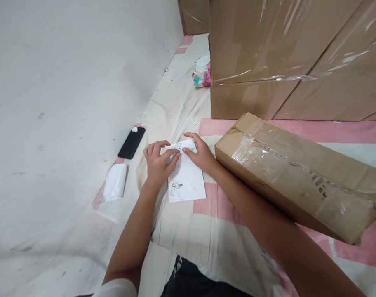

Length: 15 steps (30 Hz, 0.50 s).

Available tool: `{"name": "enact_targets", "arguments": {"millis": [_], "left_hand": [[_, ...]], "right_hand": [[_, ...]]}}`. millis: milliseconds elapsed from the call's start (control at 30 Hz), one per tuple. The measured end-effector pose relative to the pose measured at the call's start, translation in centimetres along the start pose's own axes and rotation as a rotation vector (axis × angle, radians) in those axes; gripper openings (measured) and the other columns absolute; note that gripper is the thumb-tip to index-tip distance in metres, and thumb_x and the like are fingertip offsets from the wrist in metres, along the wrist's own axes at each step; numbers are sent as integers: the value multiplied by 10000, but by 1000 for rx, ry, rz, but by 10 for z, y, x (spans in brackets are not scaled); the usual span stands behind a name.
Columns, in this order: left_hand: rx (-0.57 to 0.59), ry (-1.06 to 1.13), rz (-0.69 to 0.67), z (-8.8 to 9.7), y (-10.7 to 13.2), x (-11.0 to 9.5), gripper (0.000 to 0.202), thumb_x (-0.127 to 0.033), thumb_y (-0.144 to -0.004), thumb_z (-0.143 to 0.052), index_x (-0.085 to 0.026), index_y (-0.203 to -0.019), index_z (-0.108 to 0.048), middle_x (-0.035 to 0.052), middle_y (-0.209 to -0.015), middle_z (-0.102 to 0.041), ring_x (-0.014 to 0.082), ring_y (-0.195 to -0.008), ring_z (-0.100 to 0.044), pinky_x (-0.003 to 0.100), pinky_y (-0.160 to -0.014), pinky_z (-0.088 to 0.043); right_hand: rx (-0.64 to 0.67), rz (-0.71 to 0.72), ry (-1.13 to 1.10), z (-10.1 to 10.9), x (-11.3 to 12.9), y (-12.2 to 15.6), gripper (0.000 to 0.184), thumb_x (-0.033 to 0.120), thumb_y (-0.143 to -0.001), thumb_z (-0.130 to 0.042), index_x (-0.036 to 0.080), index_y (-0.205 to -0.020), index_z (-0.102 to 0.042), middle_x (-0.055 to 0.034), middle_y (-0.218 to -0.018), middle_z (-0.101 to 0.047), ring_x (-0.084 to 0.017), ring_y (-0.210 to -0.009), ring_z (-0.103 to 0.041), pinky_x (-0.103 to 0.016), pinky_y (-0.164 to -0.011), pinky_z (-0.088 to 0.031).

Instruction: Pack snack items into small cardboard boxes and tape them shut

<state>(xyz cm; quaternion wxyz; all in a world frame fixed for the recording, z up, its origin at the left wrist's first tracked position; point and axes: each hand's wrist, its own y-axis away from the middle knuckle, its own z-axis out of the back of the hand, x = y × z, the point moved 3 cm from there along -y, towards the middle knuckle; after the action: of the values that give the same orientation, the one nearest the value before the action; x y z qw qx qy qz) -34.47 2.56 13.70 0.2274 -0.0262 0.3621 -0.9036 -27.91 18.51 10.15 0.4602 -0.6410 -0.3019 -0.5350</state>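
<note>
Dark clothing [192, 280] is seen near; beyond, white paper [189, 177] is apparently steadied by the spread right hand [203, 154]; whether anything is pinched by the left hand [158, 164] cannot be told

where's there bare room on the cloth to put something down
The cloth looks bare below the white sheet, between left forearm and right forearm; between phone and colourful packet, mostly so, bar scraps. The right side is crowded: long carton, bigger boxes beyond.

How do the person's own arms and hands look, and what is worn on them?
The left hand and right hand are bare, with nothing worn visible. A pale sleeve shows on the left arm; the right arm is bare as far as visible.
</note>
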Motion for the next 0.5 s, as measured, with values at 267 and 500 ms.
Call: {"name": "enact_targets", "arguments": {"millis": [267,500], "left_hand": [[52,117,146,-4,0,-2,75,-276,-946,-630,-233,-910,-680,75,-1126,-610,261,-1071,-553,442,-930,-346],[55,232,243,-7,1,0,67,-262,-960,-593,-236,-919,-639,70,-1130,-579,255,-1117,-547,471,-1027,-351]], "right_hand": [[6,8,26,-1,0,-1,398,230,-879,-603,233,-1275,-564,-62,-1282,-664,-226,-1055,-647,-429,-992,-500],[15,0,64,-1,2,0,411,215,-882,-594,219,-1292,-561,-65,-1207,-672,-212,-956,-640,-395,-911,-522]]}}
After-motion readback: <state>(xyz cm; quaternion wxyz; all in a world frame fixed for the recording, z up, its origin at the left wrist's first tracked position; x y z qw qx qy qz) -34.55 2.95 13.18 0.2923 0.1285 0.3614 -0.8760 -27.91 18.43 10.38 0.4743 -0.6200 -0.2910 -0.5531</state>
